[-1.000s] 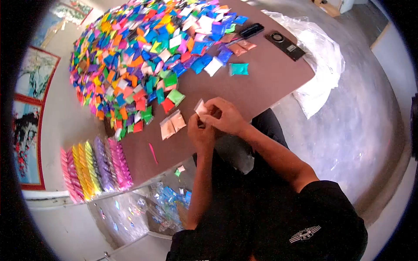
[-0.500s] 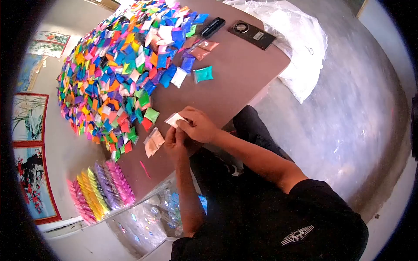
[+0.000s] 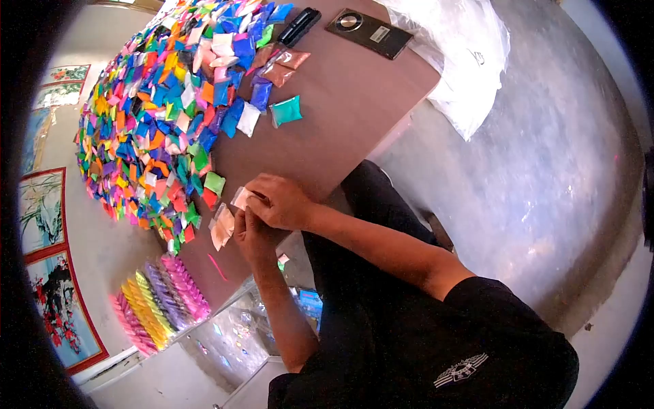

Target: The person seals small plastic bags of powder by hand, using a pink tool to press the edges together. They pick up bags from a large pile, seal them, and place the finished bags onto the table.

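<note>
A small pale packet (image 3: 241, 198) is pinched between the fingers of my right hand (image 3: 281, 202), near the table edge. My left hand (image 3: 251, 236) sits just below, its fingertips pressed together against the underside of my right hand. Whether the left fingertips also grip the packet's lower end is partly hidden. Beside the hands, on the brown table (image 3: 327, 129), lie peach-coloured packets (image 3: 222, 227). A pink strip (image 3: 217, 267) lies further down.
A large heap of colourful packets (image 3: 150, 129) covers the table's left part. A teal packet (image 3: 286, 110), a black case (image 3: 300, 27) and a phone (image 3: 370, 33) lie beyond. White plastic (image 3: 470, 68) hangs at the corner. Rows of coloured bags (image 3: 161, 300) stand lower left.
The view has shifted, so the table items appear further left. Both hands stay together at the packet, with my right fingers now covering more of it.
</note>
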The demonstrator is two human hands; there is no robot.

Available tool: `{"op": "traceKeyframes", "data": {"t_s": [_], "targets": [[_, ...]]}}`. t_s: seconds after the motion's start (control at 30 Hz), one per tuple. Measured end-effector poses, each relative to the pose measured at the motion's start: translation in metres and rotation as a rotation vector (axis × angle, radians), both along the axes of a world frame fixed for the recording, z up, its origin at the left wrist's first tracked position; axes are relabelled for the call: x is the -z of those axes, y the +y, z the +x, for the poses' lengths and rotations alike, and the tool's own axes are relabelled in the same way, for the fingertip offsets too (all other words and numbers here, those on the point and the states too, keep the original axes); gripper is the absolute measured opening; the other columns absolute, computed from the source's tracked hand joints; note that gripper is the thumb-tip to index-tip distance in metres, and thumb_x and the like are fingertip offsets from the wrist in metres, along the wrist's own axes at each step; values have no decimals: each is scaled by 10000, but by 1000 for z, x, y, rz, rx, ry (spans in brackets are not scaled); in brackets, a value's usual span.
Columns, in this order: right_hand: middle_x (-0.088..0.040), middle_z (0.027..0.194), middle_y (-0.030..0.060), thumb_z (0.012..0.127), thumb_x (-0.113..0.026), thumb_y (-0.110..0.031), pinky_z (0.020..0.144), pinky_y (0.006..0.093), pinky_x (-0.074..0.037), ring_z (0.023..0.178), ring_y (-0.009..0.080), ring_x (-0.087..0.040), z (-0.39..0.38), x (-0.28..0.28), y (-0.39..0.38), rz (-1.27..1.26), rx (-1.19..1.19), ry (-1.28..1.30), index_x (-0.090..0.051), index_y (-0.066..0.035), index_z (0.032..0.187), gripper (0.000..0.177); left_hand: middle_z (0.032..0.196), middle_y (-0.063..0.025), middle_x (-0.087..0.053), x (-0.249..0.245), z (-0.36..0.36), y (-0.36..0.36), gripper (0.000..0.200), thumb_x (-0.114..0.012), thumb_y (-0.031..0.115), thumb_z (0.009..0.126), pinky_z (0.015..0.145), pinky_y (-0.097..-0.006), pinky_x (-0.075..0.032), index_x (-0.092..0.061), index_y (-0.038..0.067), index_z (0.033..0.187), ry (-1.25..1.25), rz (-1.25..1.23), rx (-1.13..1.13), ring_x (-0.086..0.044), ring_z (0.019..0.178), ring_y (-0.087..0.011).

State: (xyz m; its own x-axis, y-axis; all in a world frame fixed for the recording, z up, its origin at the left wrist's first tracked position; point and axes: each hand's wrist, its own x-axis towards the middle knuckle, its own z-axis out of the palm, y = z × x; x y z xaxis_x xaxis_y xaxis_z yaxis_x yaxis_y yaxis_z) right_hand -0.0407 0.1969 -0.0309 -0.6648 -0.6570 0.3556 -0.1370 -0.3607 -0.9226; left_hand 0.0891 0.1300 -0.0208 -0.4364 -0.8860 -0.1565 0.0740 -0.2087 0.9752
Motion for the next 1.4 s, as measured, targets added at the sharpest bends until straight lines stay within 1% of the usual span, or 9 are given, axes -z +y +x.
{"op": "traceKeyframes", "data": {"t_s": [0.2,0.27,0.57,0.7,0.77,1.0,1.13,1.2,1.4], "targets": [[-643,911,196,908,-611,-201,821,531,-502,914,430,-618,3,4,-7,-2,21,10,-627,-10,893,192,905,-15,-667,1,0,-6,186,-612,198,1055,723,-273,-519,-660,34,984,-89,-56,13,-614,829,-105],[-654,928,187,902,-633,-164,808,495,-514,913,397,-633,4,6,-9,20,49,102,-667,-18,968,164,900,-10,-665,-4,-7,-2,192,-614,206,1054,730,-274,-514,-662,37,975,-85,-57,-7,-610,831,-104],[-659,885,171,913,-630,-145,695,430,-520,776,345,-654,7,1,-8,31,55,79,-677,-8,937,147,922,21,-663,-1,12,-7,186,-638,220,1042,735,-242,-480,-677,44,994,-121,-137,82,-585,828,-64],[-669,895,203,901,-647,-175,754,476,-520,850,408,-653,7,-8,-1,77,-10,42,-673,1,911,178,904,39,-652,-10,3,3,196,-642,220,1040,726,-220,-461,-698,32,1041,-72,-175,26,-572,815,-51],[-651,849,107,929,-673,-123,633,326,-494,705,183,-622,6,-4,1,127,-58,127,-675,-5,944,120,952,7,-675,0,10,-7,196,-632,205,1049,750,-257,-495,-697,23,1082,16,-161,58,-604,841,-90],[-634,826,18,969,-674,-122,624,272,-479,720,66,-569,10,-2,-1,152,-89,149,-676,-17,934,111,897,0,-678,12,16,-10,206,-676,201,1021,739,-243,-480,-719,1,1039,-86,-327,52,-589,811,-75],[-626,848,4,999,-649,-120,654,255,-477,754,53,-564,9,3,-3,207,-120,166,-666,-15,957,115,902,-12,-686,-18,10,1,227,-692,211,1012,744,-247,-488,-724,-8,1063,-115,-327,39,-591,814,-77],[-617,880,-23,1026,-627,-134,687,239,-474,786,41,-555,11,7,-4,153,-128,-4,-665,-27,996,117,905,-9,-685,-20,13,0,230,-694,213,1010,736,-244,-482,-725,-7,1069,-141,-298,64,-588,809,-76],[-609,897,-46,1040,-616,-139,700,236,-475,795,33,-544,13,0,-2,188,-142,37,-675,-39,1014,119,895,5,-675,-13,20,-2,222,-702,207,1000,704,-233,-456,-725,1,1078,-116,-323,111,-578,790,-72]]}}
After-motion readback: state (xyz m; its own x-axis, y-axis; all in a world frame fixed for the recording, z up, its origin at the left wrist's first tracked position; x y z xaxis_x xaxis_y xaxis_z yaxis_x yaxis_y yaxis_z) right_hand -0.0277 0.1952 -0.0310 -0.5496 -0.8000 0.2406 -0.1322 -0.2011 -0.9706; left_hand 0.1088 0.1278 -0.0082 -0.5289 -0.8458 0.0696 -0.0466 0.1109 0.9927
